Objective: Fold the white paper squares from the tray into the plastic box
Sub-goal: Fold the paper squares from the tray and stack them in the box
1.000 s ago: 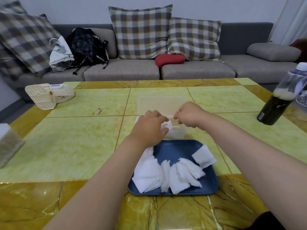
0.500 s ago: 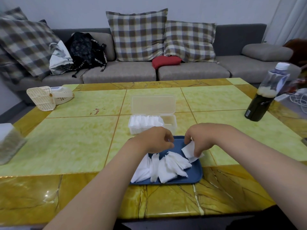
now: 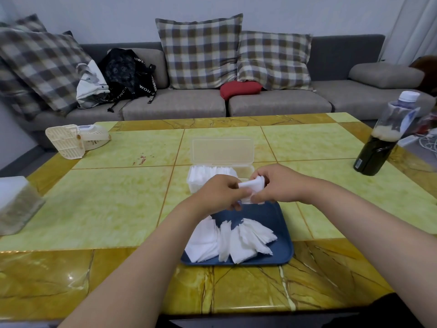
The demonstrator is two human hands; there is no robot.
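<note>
A white paper square [image 3: 251, 188] is pinched between my left hand [image 3: 218, 194] and my right hand [image 3: 280, 183], bent between them just above the far edge of the blue tray [image 3: 282, 235]. Several more white paper squares [image 3: 230, 240] lie in a loose pile on the tray's near part. Behind my hands stands the clear plastic box [image 3: 246, 169] with its lid [image 3: 223, 150] raised; folded white papers [image 3: 208, 175] fill its left part.
A dark bottle [image 3: 383, 140] stands at the table's right edge. A cream plastic fan [image 3: 73, 140] lies at the far left and a white block [image 3: 14, 204] sits at the left edge. A grey sofa with checked cushions runs behind the table.
Both hands drew back from the box to the tray. My right hand picked up a paper square there, and now both hands hold it raised between them.
</note>
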